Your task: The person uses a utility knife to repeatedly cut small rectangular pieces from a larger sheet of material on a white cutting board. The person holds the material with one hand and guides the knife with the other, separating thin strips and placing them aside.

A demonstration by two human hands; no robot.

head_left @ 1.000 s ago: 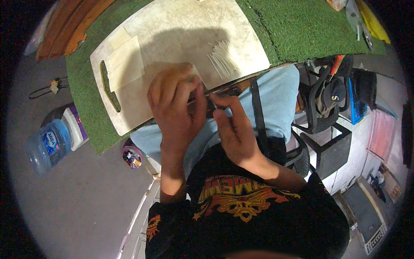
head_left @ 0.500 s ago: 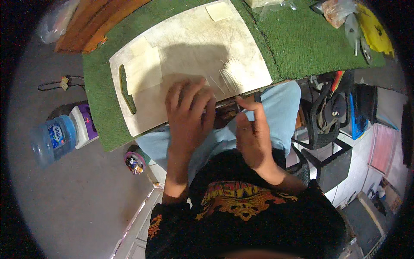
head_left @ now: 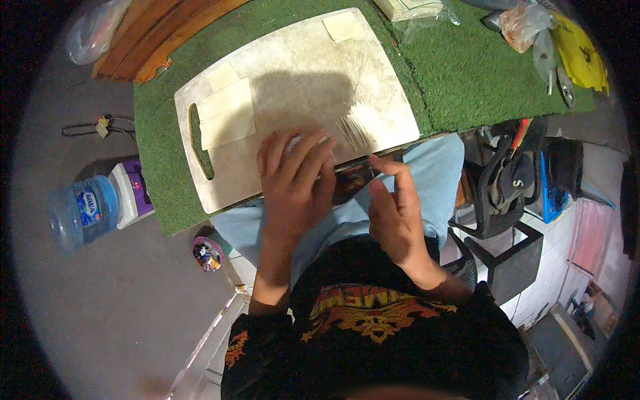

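Note:
My left hand (head_left: 298,175) is palm down at the near edge of the pale cutting board (head_left: 303,60), its slightly bent fingers apart; anything beneath is hidden. My right hand (head_left: 398,217) is just off the same edge, thumb and index finger apart, the other fingers curled. No held item can be made out in it. Near its index finger lies a fan of thin pale sticks (head_left: 361,123) on the board. Flat cream sheets (head_left: 229,113) are beside the board's handle slot, and another small cream square (head_left: 343,27) is at its far edge.
Green turf-like matting (head_left: 460,73) covers the tabletop. A stack in clear plastic (head_left: 410,8) and a yellow bag (head_left: 579,53) sit at the far right. On the left stands a blue water bottle (head_left: 83,212); a black chair (head_left: 497,200) is to the right.
The whole view has shifted slightly, so the board appears lower. My left fingers look sharper and a little more spread; my right hand keeps nearly the same pose.

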